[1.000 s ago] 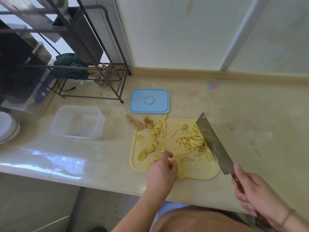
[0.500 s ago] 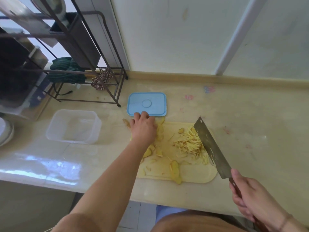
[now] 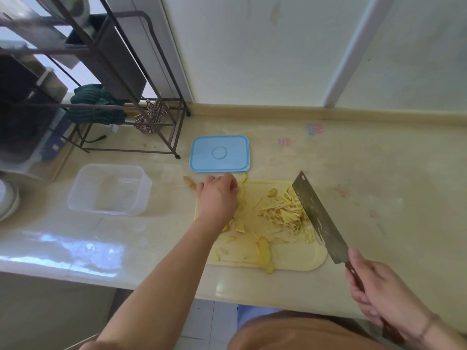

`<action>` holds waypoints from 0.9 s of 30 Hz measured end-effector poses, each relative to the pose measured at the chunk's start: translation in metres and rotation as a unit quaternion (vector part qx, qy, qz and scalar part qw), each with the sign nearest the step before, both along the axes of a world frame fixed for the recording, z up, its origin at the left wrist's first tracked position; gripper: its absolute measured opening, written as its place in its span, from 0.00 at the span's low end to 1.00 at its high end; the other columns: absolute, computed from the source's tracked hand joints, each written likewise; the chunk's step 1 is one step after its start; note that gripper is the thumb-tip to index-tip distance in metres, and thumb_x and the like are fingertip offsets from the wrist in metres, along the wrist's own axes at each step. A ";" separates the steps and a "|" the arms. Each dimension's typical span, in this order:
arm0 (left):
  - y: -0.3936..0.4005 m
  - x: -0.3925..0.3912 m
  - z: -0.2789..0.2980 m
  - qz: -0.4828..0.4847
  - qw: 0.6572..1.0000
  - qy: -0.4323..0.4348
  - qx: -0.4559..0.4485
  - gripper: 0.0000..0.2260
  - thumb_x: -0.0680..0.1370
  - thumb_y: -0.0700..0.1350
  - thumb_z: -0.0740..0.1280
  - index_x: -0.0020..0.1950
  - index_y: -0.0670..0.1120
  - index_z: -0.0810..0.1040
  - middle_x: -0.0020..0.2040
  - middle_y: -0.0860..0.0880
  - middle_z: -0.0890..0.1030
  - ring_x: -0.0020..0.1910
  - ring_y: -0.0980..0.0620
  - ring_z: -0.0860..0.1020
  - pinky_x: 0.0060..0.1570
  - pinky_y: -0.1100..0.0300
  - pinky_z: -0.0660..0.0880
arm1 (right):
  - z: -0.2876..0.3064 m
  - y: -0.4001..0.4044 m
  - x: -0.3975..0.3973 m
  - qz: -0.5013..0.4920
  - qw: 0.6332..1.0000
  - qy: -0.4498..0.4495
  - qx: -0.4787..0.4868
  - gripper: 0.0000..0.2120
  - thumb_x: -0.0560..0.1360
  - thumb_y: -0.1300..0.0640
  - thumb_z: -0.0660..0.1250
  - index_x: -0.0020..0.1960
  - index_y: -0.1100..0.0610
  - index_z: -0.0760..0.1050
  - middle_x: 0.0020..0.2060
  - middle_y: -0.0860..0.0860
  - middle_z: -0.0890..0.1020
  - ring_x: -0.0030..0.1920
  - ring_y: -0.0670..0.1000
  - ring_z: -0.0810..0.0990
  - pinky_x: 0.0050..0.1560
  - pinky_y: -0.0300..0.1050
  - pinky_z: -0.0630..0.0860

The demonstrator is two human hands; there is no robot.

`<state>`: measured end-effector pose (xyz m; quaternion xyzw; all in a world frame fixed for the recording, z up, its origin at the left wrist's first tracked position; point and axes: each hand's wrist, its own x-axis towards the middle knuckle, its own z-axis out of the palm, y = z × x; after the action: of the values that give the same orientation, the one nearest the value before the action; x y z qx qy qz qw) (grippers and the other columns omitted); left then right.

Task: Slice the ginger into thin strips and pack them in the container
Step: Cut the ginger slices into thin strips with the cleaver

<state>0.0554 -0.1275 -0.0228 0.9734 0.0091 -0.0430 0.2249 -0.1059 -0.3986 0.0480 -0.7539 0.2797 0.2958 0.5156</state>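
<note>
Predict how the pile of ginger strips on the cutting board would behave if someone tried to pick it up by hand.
The ginger strips lie as a loose heap of thin separate sticks, so a pinch would probably lift only some and scatter others. They look light and likely stiff enough to stay straight. The cut faces look moist, so some may cling to the cutting board.

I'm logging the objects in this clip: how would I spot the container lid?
Start at the yellow cutting board in the middle of the counter. Just beyond its far left corner, toward the wall, lies the container lid, flat on the countertop. It is the only light blue thing there, a rounded rectangle with a raised circle at its centre.
</note>
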 end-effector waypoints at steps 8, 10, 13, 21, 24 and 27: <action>-0.032 -0.102 0.014 0.156 0.925 0.192 -0.287 0.07 0.75 0.45 0.75 0.47 0.51 0.78 0.37 0.53 0.82 0.32 0.63 0.77 0.28 0.72 0.69 | -0.005 -0.003 0.000 0.025 1.000 0.011 0.010 0.37 0.65 0.22 0.53 0.36 0.59 0.66 0.25 0.54 0.63 0.22 0.50 0.60 0.24 0.38 0.61; -0.037 -0.115 0.004 0.149 0.934 0.194 -0.261 0.07 0.74 0.45 0.75 0.47 0.52 0.79 0.37 0.54 0.82 0.35 0.63 0.78 0.31 0.72 0.70 | -0.005 -0.004 0.000 0.040 0.999 0.020 0.025 0.37 0.61 0.22 0.56 0.36 0.59 0.66 0.25 0.54 0.63 0.22 0.50 0.59 0.23 0.38 0.60; -0.041 -0.126 -0.003 0.127 0.956 0.158 -0.213 0.06 0.74 0.45 0.74 0.47 0.51 0.78 0.38 0.56 0.80 0.39 0.59 0.78 0.39 0.64 0.75 | -0.006 -0.008 -0.001 0.073 0.996 0.032 0.044 0.37 0.60 0.22 0.57 0.36 0.59 0.65 0.25 0.54 0.63 0.22 0.50 0.59 0.23 0.38 0.60; -0.054 -0.141 -0.008 0.126 0.990 0.037 -0.052 0.09 0.74 0.55 0.72 0.45 0.51 0.78 0.39 0.55 0.79 0.44 0.48 0.76 0.47 0.50 0.74 | 0.001 -0.037 0.008 0.130 0.990 0.018 0.049 0.35 0.61 0.23 0.58 0.34 0.58 0.65 0.26 0.55 0.62 0.24 0.50 0.58 0.25 0.40 0.56; -0.061 -0.142 -0.006 0.121 0.990 0.069 0.007 0.11 0.75 0.57 0.70 0.52 0.52 0.79 0.48 0.54 0.82 0.52 0.48 0.76 0.54 0.53 0.71 | 0.003 -0.045 0.014 0.143 0.987 0.020 0.067 0.35 0.60 0.22 0.58 0.34 0.57 0.65 0.26 0.55 0.62 0.24 0.50 0.57 0.26 0.41 0.56; -0.067 -0.138 -0.001 0.151 0.985 0.083 0.015 0.09 0.76 0.55 0.69 0.53 0.53 0.79 0.50 0.55 0.82 0.54 0.49 0.75 0.54 0.55 0.68 | 0.006 -0.051 0.018 0.170 0.981 0.031 0.082 0.33 0.63 0.23 0.57 0.33 0.55 0.65 0.25 0.54 0.62 0.24 0.49 0.57 0.25 0.39 0.56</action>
<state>-0.0831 -0.1948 -0.0239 0.9571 0.1751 -0.0892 0.2128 -0.0882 -0.4501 0.0545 -0.7358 0.1377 0.4248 0.5091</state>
